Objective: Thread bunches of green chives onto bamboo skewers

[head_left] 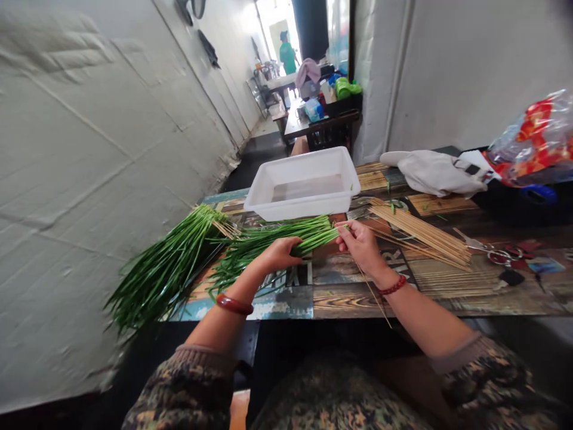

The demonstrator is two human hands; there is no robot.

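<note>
My left hand (281, 254) is closed around several long green chives (316, 237), whose pale ends point right and leaves trail left over the table. At those ends, my right hand (362, 243) pinches with thumb and fingers. A thin wooden skewer (375, 294) runs from under the right hand down past the table's front edge. Whether its tip has pierced the stems is hidden by the fingers. On the left lies a large bundle of chives (172, 266), its leaves hanging over the table's edge. A pile of bare skewers (421, 233) lies right of my right hand.
Behind the chives stands a white plastic tub (295, 209). To the right are a pale cap (436, 172), scissors (486, 249) and a red-and-clear plastic bag (530, 140). A wall (89, 179) borders the left side. A person in green (287, 57) stands far back.
</note>
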